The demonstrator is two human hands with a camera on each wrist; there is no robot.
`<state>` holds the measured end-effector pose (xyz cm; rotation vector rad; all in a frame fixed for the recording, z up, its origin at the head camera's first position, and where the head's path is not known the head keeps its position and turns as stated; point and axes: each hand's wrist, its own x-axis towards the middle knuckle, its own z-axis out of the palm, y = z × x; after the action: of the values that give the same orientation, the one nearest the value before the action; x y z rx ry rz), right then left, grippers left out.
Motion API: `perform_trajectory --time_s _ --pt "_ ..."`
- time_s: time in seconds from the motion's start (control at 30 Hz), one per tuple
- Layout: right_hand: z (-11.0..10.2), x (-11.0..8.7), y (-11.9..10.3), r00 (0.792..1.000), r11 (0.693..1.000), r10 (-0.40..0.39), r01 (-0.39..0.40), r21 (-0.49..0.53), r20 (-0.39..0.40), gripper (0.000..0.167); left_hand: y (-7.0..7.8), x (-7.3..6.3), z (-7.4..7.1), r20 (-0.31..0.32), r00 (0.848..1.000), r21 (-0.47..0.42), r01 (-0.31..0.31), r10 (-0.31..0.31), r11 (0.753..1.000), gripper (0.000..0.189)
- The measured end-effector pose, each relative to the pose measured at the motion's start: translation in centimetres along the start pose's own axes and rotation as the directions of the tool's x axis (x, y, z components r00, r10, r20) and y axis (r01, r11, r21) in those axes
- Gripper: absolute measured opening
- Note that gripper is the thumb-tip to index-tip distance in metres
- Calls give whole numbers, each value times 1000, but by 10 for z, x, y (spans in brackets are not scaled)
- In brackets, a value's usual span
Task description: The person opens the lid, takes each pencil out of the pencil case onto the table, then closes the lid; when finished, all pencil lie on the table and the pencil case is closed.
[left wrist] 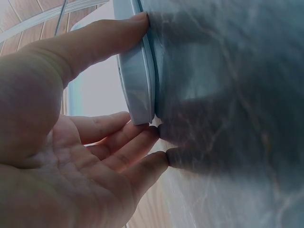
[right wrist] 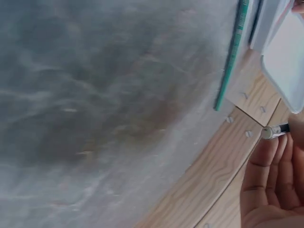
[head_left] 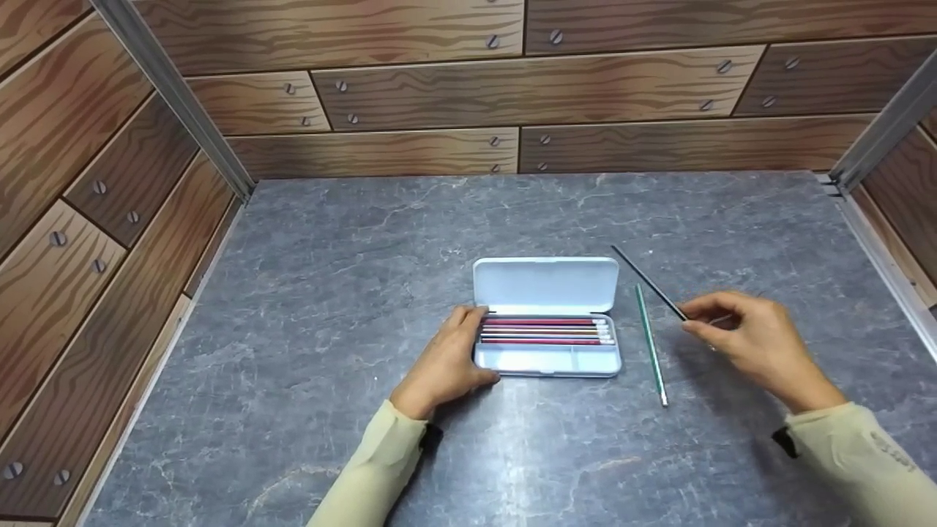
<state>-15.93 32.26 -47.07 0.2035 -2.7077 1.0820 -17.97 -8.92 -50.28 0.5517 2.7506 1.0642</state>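
A white pencil case (head_left: pixel 523 360) lies on the table with its lid (head_left: pixel 545 285) standing up at the back. Several pencils (head_left: pixel 542 331), red and dark ones among them, lie side by side in its rear compartment, white eraser ends to the right. My left hand (head_left: pixel 443 359) holds the case by its left end, thumb at the front edge, fingers along the side and back. Off the case's right side, my right hand (head_left: pixel 761 348) pinches a black pencil (head_left: pixel 648 280) near its eraser end (right wrist: pixel 271 132), with the far end slanting up and left.
A green pencil (head_left: pixel 651 344) lies on the grey marbled table (head_left: pixel 329 293) between the case and my right hand, its eraser end nearest me. Wood-patterned panels (head_left: pixel 424 95) with metal corner posts (head_left: pixel 176 102) wall in the back and sides.
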Motion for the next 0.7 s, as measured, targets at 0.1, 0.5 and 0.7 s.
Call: perform_trajectory --time_s 0.1,0.5,0.7 --pt "0 -3 5 997 998 67 -67 -16 24 22 0 0 -1 -2 1000 -1 -4 4 1000 101" --pt "9 -16 3 961 967 248 -238 -93 122 27 0 -1 0 -10 1000 -5 -17 17 1000 100" --pt "13 -16 0 944 952 299 -285 -110 138 29 -1 -1 0 -9 1000 -3 -14 14 1000 101"
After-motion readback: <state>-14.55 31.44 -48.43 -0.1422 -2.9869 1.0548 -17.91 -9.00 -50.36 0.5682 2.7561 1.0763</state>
